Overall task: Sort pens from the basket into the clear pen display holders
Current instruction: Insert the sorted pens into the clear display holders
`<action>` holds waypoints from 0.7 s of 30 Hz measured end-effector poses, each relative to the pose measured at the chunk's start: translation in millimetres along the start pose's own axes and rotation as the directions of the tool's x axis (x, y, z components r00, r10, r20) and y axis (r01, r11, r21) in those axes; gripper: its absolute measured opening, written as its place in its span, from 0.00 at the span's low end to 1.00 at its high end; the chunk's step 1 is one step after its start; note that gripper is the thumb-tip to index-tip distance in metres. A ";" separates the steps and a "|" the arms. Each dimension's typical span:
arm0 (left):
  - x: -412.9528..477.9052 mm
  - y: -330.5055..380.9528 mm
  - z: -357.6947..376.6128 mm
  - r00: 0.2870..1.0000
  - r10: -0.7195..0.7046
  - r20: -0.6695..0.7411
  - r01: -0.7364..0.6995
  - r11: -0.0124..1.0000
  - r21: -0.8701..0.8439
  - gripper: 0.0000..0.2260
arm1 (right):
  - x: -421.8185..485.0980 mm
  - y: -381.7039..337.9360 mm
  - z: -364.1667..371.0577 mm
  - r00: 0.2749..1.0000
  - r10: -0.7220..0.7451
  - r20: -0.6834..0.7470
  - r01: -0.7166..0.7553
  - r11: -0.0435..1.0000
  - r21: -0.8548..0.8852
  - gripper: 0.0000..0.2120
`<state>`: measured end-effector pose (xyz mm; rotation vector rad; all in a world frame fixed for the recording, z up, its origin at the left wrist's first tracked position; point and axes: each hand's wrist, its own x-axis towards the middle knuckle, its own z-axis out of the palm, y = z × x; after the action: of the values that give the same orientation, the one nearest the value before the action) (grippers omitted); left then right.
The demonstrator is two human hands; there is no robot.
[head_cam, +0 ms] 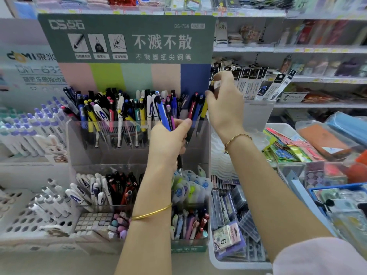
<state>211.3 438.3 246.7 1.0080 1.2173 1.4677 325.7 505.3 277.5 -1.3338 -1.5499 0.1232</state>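
The clear display holder has crowded tiers, and a white bin sits tight against its right side, leaving open room only in front. Before its upper tier your left hand has its grip clenched round a bundle of pens, tips down; at its upper right corner your right hand pinches a dark pen. Behind the holder stands a green signboard, with packaged refills to its right.
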 end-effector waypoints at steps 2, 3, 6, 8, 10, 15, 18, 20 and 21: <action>-0.7 0.1 0.0 1.000 -0.016 0.017 0.016 0.999 0.031 0.04 | -2.5 1.4 1.9 0.999 0.005 0.048 -0.001 0.997 -0.073 0.11; -0.9 0.3 0.5 0.999 -0.034 0.028 0.034 0.999 0.013 0.03 | -3.6 2.3 2.9 0.998 0.006 0.066 0.001 0.994 -0.109 0.10; -0.8 2.9 3.0 0.994 -0.085 0.066 0.091 0.992 -0.087 0.06 | -4.7 6.9 5.8 0.994 0.050 0.097 -0.029 0.977 -0.209 0.08; -0.6 4.6 3.6 0.991 -0.085 0.106 0.097 0.989 -0.110 0.08 | -2.5 10.4 6.6 0.990 0.094 0.103 -0.060 0.953 -0.297 0.09; -1.4 5.3 3.6 0.985 -0.084 0.152 0.108 0.982 -0.156 0.07 | -0.4 13.9 6.8 0.983 0.147 0.112 -0.105 0.943 -0.315 0.11; -0.4 4.7 2.4 0.984 -0.074 0.159 0.097 0.985 -0.146 0.08 | -3.6 11.6 -0.5 0.996 0.088 0.022 -0.085 0.990 -0.111 0.07; 0.7 5.0 3.7 0.979 -0.069 0.190 0.092 0.989 -0.114 0.08 | -9.1 0.8 -8.0 0.982 0.046 0.183 -0.055 0.997 0.045 0.11; 0.2 5.7 4.9 0.976 -0.041 0.215 0.052 0.998 -0.047 0.07 | -13.6 -6.6 -11.6 0.916 0.060 0.397 -0.149 0.969 0.196 0.19; -0.1 5.2 5.5 0.973 -0.034 0.227 0.042 0.999 -0.028 0.06 | -15.0 -8.1 -13.2 0.877 0.055 0.478 -0.197 0.947 0.252 0.19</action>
<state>215.8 439.0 252.8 1.0918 1.0394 1.2996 327.6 484.0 279.5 -1.2166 -1.7504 0.7824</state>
